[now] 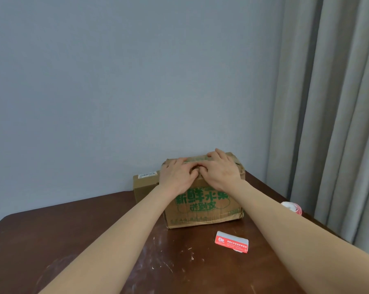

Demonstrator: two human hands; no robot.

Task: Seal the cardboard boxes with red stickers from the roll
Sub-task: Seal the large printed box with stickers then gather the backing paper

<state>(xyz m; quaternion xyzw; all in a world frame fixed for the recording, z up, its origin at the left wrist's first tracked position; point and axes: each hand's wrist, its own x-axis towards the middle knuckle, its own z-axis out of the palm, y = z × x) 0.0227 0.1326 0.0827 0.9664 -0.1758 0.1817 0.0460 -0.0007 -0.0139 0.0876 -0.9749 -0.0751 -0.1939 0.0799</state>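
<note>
Beneath left hand (pixel 178 176) and right hand (pixel 221 170), the box (pixel 202 206) top's centre is hidden; rear box (pixel 145 187) largely hidden, label (pixel 147 175) unreadable; roll (pixel 293 207) partly behind right forearm (pixel 285 225); sticker (pixel 232 242) print illegible.

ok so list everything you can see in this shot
printed box: 1, brown with green print, table centre, under both hands
plain box: 1, brown with a white label, behind and left of the printed box
sticker: 1, red and white, on the table in front of the printed box
sticker roll: 1, white and red, table's right edge
table: 1, dark brown, white scuffs
wall: 1, grey-blue, behind
curtain: 1, grey, right
left hand: 1, on printed box's top
right hand: 1, beside it
</note>
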